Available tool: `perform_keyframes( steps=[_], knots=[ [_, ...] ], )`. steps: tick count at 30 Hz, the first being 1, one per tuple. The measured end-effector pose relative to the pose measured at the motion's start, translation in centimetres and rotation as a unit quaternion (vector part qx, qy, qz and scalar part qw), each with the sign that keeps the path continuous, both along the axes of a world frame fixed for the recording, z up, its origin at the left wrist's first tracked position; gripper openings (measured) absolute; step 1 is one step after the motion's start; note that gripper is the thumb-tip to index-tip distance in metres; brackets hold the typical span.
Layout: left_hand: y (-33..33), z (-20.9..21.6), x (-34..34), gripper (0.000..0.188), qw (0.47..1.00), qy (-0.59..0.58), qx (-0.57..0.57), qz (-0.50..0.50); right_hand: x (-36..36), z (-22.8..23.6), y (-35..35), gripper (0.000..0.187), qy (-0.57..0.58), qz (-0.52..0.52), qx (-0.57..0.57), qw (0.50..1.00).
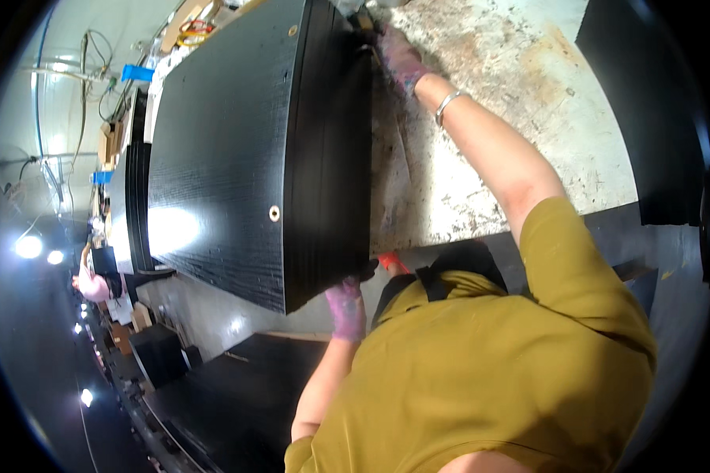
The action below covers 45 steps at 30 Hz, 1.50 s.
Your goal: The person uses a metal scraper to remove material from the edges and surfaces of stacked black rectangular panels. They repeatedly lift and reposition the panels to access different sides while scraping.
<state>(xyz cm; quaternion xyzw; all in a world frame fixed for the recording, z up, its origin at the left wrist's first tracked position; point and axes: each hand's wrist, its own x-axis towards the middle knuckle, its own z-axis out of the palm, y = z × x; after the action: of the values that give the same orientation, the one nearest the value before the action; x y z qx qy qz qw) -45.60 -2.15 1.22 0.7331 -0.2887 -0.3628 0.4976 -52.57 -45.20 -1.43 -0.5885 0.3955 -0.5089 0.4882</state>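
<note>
A large black wood-grain cabinet (221, 150) with brass-coloured round inserts rests on the worn white worktop (481, 201). Its dark, ridged side faces me. My left hand (345, 306), in a stained purple glove, grips the cabinet's near lower corner; the fingertips look dark and are partly hidden. At the far end of the same side, my right hand (401, 59), also gloved in purple, has its fingers bent at the cabinet's edge. Shadow obscures those fingertips.
More black panels (138, 209) stand beyond the cabinet to the left. A black board (241, 394) lies below my left forearm, and another dark panel (647, 118) stands at the right. A person in pink (93, 285) is far off at the left.
</note>
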Motion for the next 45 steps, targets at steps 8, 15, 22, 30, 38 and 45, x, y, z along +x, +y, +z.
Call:
perform_keyframes(
  steps=[8, 15, 22, 30, 38, 45],
  knots=[
    [-0.1, -0.7, 0.0, 0.054, 0.998, -0.064, 0.012, 0.005, 0.1, 0.9, 1.4, 0.027, -0.239, 0.124, -0.031, 0.963],
    [1.2, -0.5, 3.2, 0.038, 0.993, 0.072, 0.025, -0.087, -2.0, -1.6, -1.6, 0.021, -0.268, 0.206, -0.002, 0.941],
    [-0.5, 23.1, 12.3, 0.031, 0.951, -0.109, -0.032, -0.288, -11.2, 6.2, 18.4, 0.027, -0.204, 0.062, 0.216, 0.953],
    [-17.7, 28.2, 18.7, 0.035, 0.76, -0.395, -0.16, -0.491, -7.0, 3.3, 38.7, 0.031, -0.245, -0.056, 0.311, 0.917],
    [-21.8, 22.1, 17.3, 0.048, 0.54, -0.517, -0.262, -0.61, 1.5, 0.3, 44.3, 0.031, -0.337, -0.202, 0.389, 0.833],
    [-21.9, 22.2, 17.8, 0.042, 0.538, -0.503, -0.284, -0.614, 4.0, 1.0, 44.3, 0.042, -0.198, -0.24, 0.312, 0.898]
  ],
)
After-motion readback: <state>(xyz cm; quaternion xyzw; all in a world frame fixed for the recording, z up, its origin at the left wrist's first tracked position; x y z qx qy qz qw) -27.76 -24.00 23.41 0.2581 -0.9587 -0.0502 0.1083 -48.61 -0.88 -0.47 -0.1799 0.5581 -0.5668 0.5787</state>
